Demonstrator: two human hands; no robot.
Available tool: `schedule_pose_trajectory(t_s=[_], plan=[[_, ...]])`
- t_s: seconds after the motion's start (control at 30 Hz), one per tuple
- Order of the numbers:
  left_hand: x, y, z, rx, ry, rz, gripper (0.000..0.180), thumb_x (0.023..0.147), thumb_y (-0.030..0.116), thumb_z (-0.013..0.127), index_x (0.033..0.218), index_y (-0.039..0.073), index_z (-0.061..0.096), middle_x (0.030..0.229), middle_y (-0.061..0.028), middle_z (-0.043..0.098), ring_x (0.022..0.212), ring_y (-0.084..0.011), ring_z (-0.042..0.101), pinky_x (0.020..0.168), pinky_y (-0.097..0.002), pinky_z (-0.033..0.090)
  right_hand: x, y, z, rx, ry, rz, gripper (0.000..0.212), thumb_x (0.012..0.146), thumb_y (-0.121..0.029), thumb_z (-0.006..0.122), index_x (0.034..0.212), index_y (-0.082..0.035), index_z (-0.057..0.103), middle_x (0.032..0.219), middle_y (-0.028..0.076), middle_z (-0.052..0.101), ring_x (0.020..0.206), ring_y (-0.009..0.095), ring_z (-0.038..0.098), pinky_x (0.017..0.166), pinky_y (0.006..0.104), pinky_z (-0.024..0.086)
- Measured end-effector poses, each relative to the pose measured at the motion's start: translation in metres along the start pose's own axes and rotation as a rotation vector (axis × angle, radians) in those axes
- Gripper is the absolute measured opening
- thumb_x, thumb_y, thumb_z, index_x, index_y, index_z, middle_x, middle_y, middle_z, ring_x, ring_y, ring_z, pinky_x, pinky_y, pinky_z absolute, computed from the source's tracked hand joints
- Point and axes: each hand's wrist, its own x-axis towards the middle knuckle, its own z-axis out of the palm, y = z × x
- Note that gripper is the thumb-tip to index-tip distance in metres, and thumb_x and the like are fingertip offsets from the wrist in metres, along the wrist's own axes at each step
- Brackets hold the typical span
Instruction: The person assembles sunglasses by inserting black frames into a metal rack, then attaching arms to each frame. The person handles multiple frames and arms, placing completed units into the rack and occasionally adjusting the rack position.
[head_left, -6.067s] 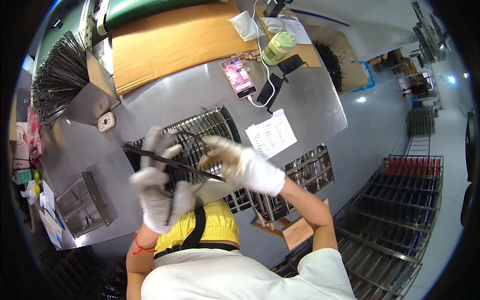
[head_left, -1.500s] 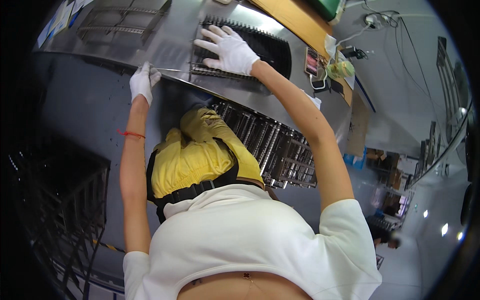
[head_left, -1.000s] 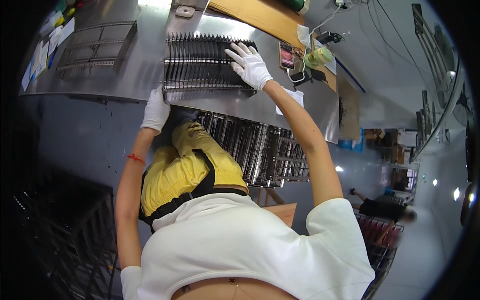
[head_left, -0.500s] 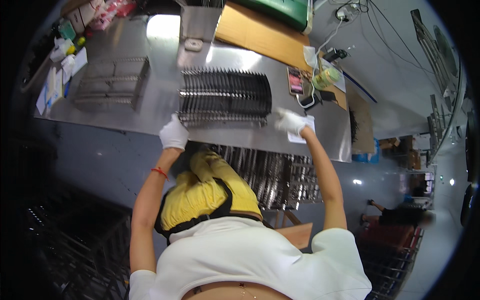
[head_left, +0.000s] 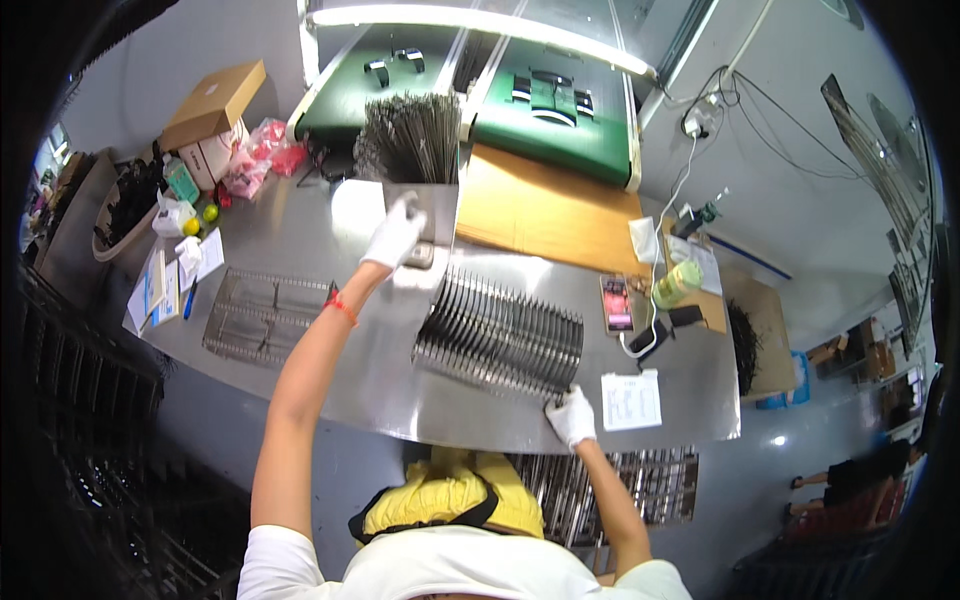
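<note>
Both my hands wear white gloves. My left hand (head_left: 395, 232) reaches over the table toward a metal box (head_left: 436, 206) packed with thin dark metal strips (head_left: 410, 135); its fingers look stretched out, with nothing visible in them. Under that hand lies a small pale block (head_left: 420, 256). My right hand (head_left: 573, 418) is closed at the near right corner of a wire rack (head_left: 500, 335), which holds a row of dark, thin curved pieces. The rack sits at a slant on the metal table. To its left, a second wire rack (head_left: 262, 315) lies flat without such pieces.
Behind the table are green conveyor belts (head_left: 570, 135) and a cardboard sheet (head_left: 550, 215). On the right are a phone (head_left: 617, 304) on a white cable, a green bottle (head_left: 677, 285) and a paper sheet (head_left: 632, 400). Papers (head_left: 160, 290) lie left. Another person (head_left: 860, 475) is far right.
My left hand has left the loaded rack and moved up to the metal box. My right hand has come onto the rack's near corner. The rack now lies slanted, and the view has tipped up.
</note>
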Motion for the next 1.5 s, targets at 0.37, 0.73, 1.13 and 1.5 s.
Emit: schedule_pose_trajectory(t_s=[0.37, 0.73, 1.13, 1.5], plan=[[0.081, 0.062, -0.034, 0.741, 0.421, 0.379, 0.026, 0.099, 0.038, 0.055, 0.094, 0.014, 0.064, 0.088, -0.0126, 0.071, 0.077, -0.038, 0.069, 0.063, -0.0454, 0.055, -0.001, 0.048, -0.006, 0.03, -0.156, 0.025, 0.045, 0.079, -0.015, 0.071, 0.118, 0.0, 0.054, 0.097, 0.02, 0.073, 0.094, 0.035, 0.071, 0.082, 0.0388, 0.056], [-0.062, 0.113, -0.092, -0.443, 1.247, 0.251, 0.035, 0.104, 0.033, 0.044, 0.082, 0.007, 0.05, 0.069, -0.0014, 0.052, 0.051, -0.0071, 0.038, 0.046, -0.0229, 0.03, 0.06, -0.016, -0.102, -0.194, 0.194, -0.303, 0.028, 0.088, -0.006, 0.059, 0.114, -0.003, 0.066, 0.125, 0.02, 0.062, 0.113, 0.036, 0.061, 0.093, 0.0434, 0.051], [-0.056, -0.079, 0.023, -0.617, 0.518, -0.167, 0.028, 0.108, 0.027, 0.043, 0.096, 0.005, 0.056, 0.075, -0.0038, 0.061, 0.056, -0.0102, 0.057, 0.051, -0.0258, 0.047, 0.113, -0.202, -0.001, -0.103, -0.13, -0.852, 0.05, 0.092, -0.029, 0.062, 0.138, -0.008, 0.053, 0.137, 0.021, 0.055, 0.125, 0.037, 0.054, 0.105, 0.0431, 0.045], [-0.042, -0.114, 0.022, -0.844, 0.389, -0.14, 0.023, 0.107, 0.024, 0.043, 0.096, 0.007, 0.053, 0.076, -0.0048, 0.062, 0.055, -0.0096, 0.059, 0.046, -0.0243, 0.046, 0.151, -0.201, 0.041, -0.374, -0.361, -1.129, 0.048, 0.097, -0.029, 0.052, 0.141, -0.011, 0.051, 0.147, 0.02, 0.048, 0.132, 0.039, 0.048, 0.11, 0.0459, 0.039]])
